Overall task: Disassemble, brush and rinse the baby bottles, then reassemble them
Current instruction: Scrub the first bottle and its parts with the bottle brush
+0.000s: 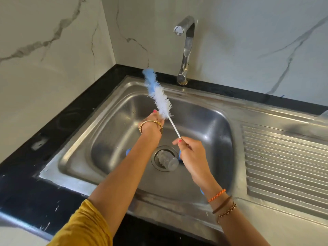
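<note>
Right hand [190, 153] pinches the bottle brush [159, 98] handle; left hand [152, 122] fingers touch the bristles above the sink [236, 110]; left grip indeterminate.

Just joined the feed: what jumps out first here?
A long bottle brush with blue and white bristles is held up over the steel sink, right hand pinching its thin handle, left hand at the bristles' base. A clear bottle lies on the drain; the tap looks dry.

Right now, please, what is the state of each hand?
Left hand: fingers touch the bristles of the bottle brush; closed or not cannot be told.
Right hand: pinches the brush's thin white handle.
</note>
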Action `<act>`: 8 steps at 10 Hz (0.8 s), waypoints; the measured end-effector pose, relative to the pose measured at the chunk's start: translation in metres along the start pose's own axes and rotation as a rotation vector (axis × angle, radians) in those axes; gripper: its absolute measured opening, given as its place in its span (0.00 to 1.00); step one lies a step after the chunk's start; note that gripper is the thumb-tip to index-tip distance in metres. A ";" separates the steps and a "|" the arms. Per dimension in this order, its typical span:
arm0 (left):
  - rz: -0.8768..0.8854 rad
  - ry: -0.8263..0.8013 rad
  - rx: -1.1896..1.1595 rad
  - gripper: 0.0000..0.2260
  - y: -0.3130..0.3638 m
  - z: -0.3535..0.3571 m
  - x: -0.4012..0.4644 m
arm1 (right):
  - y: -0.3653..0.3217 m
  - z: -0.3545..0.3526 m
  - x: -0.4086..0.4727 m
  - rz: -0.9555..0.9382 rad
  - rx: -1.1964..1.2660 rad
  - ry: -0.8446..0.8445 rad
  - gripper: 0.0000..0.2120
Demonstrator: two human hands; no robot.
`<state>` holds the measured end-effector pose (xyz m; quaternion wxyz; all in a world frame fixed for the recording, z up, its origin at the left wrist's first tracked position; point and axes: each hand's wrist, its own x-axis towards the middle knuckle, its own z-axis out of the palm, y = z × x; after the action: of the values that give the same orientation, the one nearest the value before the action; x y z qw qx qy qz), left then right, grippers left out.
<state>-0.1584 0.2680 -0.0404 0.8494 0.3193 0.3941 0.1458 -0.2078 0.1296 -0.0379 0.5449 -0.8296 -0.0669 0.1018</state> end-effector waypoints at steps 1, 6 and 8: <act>0.010 0.055 0.042 0.12 0.005 0.007 0.004 | 0.010 -0.003 -0.001 -0.047 -0.080 0.069 0.12; 0.137 0.175 0.099 0.10 -0.005 0.016 0.006 | 0.009 0.000 0.002 0.115 0.057 0.000 0.13; 0.127 0.148 0.092 0.12 -0.003 0.010 0.011 | 0.016 -0.004 -0.012 0.146 0.043 -0.011 0.15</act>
<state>-0.1431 0.2672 -0.0437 0.7915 0.3706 0.4410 0.2042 -0.2184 0.1175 -0.0500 0.5535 -0.8197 -0.0071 0.1472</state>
